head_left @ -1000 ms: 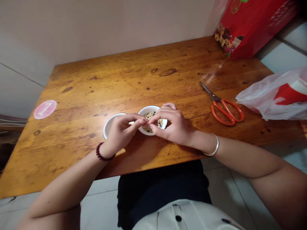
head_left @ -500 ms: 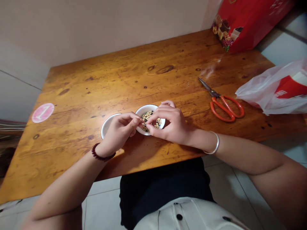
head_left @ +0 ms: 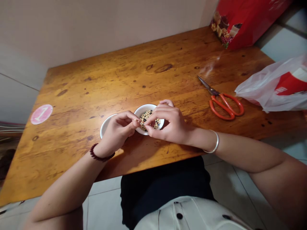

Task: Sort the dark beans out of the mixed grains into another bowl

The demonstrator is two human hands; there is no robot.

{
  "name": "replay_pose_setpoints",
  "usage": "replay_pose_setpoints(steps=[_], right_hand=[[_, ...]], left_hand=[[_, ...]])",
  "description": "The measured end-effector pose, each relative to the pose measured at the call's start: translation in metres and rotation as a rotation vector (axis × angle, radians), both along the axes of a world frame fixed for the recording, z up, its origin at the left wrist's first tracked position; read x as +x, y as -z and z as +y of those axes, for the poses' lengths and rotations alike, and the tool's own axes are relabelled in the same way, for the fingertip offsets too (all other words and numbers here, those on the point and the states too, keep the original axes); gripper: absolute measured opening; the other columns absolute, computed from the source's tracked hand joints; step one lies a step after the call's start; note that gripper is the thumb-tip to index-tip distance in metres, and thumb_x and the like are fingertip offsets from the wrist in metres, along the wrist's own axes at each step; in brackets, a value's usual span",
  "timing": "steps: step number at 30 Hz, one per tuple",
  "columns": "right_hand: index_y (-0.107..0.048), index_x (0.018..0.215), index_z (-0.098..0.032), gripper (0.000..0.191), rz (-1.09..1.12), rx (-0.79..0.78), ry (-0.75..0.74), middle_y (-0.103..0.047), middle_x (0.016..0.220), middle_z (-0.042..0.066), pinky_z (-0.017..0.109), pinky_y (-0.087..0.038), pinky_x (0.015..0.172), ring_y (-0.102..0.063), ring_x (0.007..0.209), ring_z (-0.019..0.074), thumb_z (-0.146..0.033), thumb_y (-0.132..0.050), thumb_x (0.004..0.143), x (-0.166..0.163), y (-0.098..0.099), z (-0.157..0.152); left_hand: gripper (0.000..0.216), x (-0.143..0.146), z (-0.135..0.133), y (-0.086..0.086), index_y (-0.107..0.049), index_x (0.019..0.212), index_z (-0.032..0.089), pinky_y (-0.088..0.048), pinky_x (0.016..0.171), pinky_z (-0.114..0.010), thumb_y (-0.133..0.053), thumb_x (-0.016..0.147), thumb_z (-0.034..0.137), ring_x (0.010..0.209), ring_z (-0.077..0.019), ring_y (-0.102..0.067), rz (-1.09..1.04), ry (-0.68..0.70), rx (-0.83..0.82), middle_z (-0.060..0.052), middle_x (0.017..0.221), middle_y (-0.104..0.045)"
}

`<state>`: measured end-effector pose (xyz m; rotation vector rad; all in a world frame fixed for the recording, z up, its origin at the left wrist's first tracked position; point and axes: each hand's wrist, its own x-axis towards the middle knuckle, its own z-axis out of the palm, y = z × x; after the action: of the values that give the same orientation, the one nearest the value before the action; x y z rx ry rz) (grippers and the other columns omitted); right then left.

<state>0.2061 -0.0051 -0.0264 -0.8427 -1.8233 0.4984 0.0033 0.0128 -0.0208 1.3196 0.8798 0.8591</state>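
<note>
A white bowl [head_left: 140, 110] with a dark rim holds many small round pale-yellow and dark pieces [head_left: 146, 115], which could be beads or beans. Over its near left side, my left hand [head_left: 120, 127] pinches thumb and forefinger together, with a tiny pale spot at the tips. Facing it, my right hand [head_left: 168, 121] pinches too, its fingertips almost meeting the left ones above the pieces. Whatever lies in either pinch is too small to name. A second white bowl [head_left: 104, 127] stands to the left, mostly behind my left hand, so its inside is hidden.
Orange-handled scissors [head_left: 222, 103] lie on the wooden table [head_left: 107, 86] to the right. Beyond them is a translucent plastic bag [head_left: 263, 86] with something red inside. A red printed bag [head_left: 247, 22] stands at the far right corner. A round pink sticker [head_left: 41, 114] marked 1 is on the left.
The left fingertips have drawn slightly away from the right ones, and a tiny pale spot now shows there. The view has shifted slightly; bowls and scissors stay in place.
</note>
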Motion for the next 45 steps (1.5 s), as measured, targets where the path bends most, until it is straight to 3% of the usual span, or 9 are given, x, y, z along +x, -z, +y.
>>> replay_pose_setpoints(steps=[7, 12, 18, 24, 30, 38, 45], right_hand=[[-0.068, 0.068, -0.022, 0.011, -0.009, -0.004, 0.012, -0.071, 0.067, -0.006, 0.037, -0.034, 0.096, -0.063, 0.065, 0.0111, -0.023, -0.068, 0.079, -0.001, -0.001, 0.0], [-0.068, 0.067, -0.022, 0.013, -0.016, -0.005, 0.02, -0.071, 0.067, -0.006, 0.036, -0.034, 0.095, -0.063, 0.066, 0.0114, -0.023, -0.068, 0.08, 0.0, -0.001, 0.0], [-0.069, 0.07, -0.023, 0.012, -0.052, -0.032, 0.022, -0.073, 0.069, -0.006, 0.037, -0.034, 0.096, -0.065, 0.067, 0.0118, -0.026, -0.07, 0.081, 0.0, 0.0, 0.0], [-0.073, 0.08, -0.024, 0.007, -0.092, -0.074, 0.033, -0.079, 0.085, -0.003, 0.038, -0.035, 0.097, -0.071, 0.079, 0.0143, -0.025, -0.07, 0.086, 0.0, 0.007, 0.004], [-0.077, 0.09, -0.026, 0.006, -0.102, -0.12, 0.033, -0.08, 0.095, -0.001, 0.038, -0.037, 0.098, -0.072, 0.086, 0.0165, -0.028, -0.073, 0.086, 0.0, 0.014, 0.005], [-0.076, 0.104, -0.027, 0.02, -0.117, -0.258, 0.048, -0.08, 0.084, -0.002, 0.037, -0.041, 0.096, -0.07, 0.091, 0.0184, -0.029, -0.075, 0.084, 0.001, 0.002, 0.002], [-0.077, 0.095, -0.026, 0.012, -0.06, -0.221, 0.043, -0.08, 0.093, -0.001, 0.036, -0.045, 0.094, -0.071, 0.088, 0.0172, -0.023, -0.072, 0.085, -0.001, 0.007, 0.003]], left_hand=[[0.019, 0.006, -0.002, -0.005, -0.07, 0.074, 0.018, -0.039, 0.043, -0.014, -0.081, 0.076, 0.034, 0.043, -0.002, -0.047, -0.059, -0.014, 0.02, 0.002, 0.067, -0.068], [0.024, 0.009, -0.001, -0.008, -0.069, 0.073, 0.017, -0.05, 0.054, -0.017, -0.083, 0.073, 0.037, 0.054, -0.0078, -0.061, -0.038, -0.045, 0.036, -0.001, 0.066, -0.069], [0.027, 0.006, -0.001, -0.005, -0.069, 0.072, 0.017, -0.052, 0.058, -0.02, -0.087, 0.067, 0.037, 0.063, -0.011, -0.064, 0.104, -0.117, 0.146, -0.003, 0.073, -0.071], [0.027, 0.006, -0.003, -0.005, -0.074, 0.073, 0.019, -0.054, 0.062, -0.022, -0.091, 0.059, 0.035, 0.068, -0.013, -0.065, 0.191, -0.197, 0.297, -0.004, 0.075, -0.073], [0.024, 0.006, -0.005, -0.005, -0.077, 0.081, 0.02, -0.054, 0.061, -0.023, -0.086, 0.067, 0.038, 0.07, -0.0147, -0.067, 0.254, -0.209, 0.353, -0.005, 0.079, -0.076], [0.021, 0.006, -0.006, -0.007, -0.077, 0.086, 0.02, -0.053, 0.058, -0.021, -0.075, 0.081, 0.04, 0.074, -0.0147, -0.069, 0.344, -0.273, 0.426, -0.005, 0.085, -0.077], [0.025, 0.006, -0.007, -0.009, -0.077, 0.09, 0.02, -0.053, 0.06, -0.022, -0.072, 0.083, 0.043, 0.076, -0.0157, -0.07, 0.396, -0.291, 0.436, -0.006, 0.088, -0.078]])
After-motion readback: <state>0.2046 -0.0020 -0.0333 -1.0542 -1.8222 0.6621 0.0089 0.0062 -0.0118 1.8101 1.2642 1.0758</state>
